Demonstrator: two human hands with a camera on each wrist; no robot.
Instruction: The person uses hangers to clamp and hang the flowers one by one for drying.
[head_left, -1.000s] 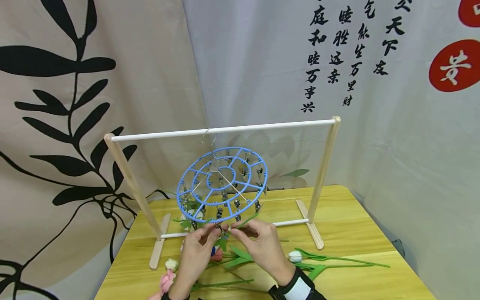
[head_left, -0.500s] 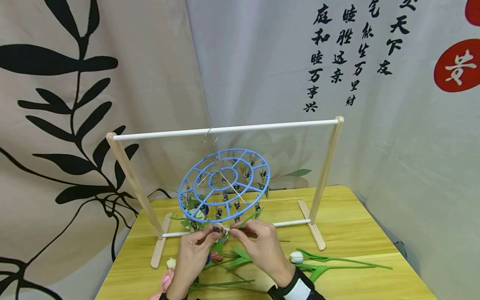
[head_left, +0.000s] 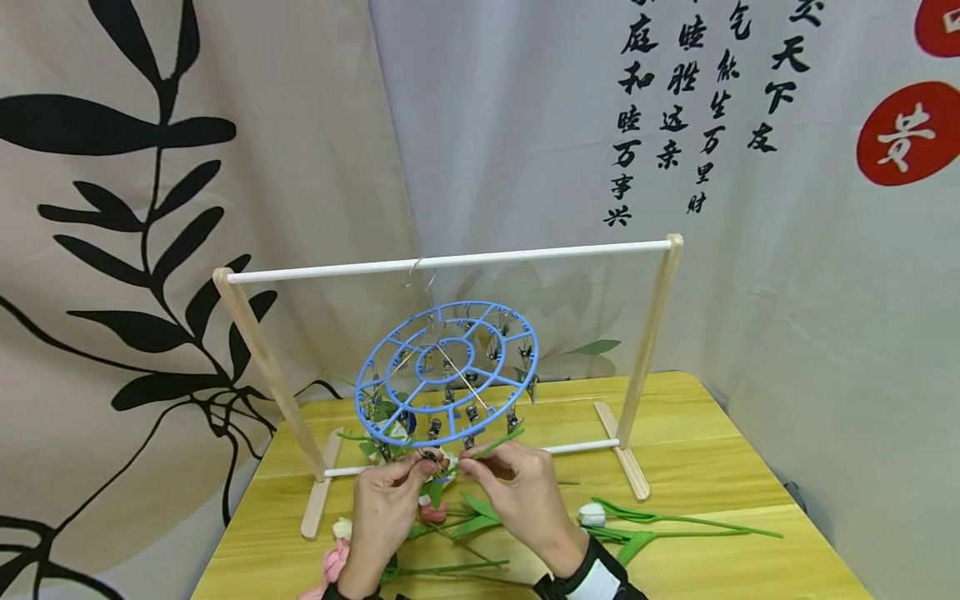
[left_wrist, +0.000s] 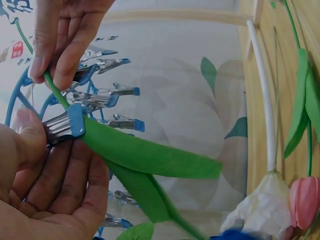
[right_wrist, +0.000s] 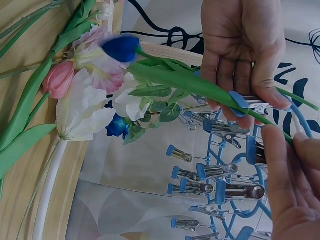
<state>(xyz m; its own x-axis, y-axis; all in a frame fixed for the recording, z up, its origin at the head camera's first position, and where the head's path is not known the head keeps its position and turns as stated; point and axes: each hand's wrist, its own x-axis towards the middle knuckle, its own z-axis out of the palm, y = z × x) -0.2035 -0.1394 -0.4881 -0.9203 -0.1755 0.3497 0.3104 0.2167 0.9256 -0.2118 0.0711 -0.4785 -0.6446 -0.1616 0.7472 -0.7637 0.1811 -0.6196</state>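
A pale cloth backdrop (head_left: 487, 133) with black leaves and lettering hangs behind the table (head_left: 735, 475). On the table stands a wooden frame (head_left: 649, 342) with white rods; from its top rod hangs a round blue rack (head_left: 427, 409), metal clips dangling beneath. Below the rack's near edge, the left hand (head_left: 386, 508) pinches one clip (left_wrist: 59, 126) between thumb and fingers, while the right hand (head_left: 525, 492) pinches the green stem of a blue tulip (right_wrist: 121, 48) just beside it. The clip's blue tips meet the stem; whether they grip it, I cannot tell. A white tulip (head_left: 592, 515) lies on the table, near the right wrist.
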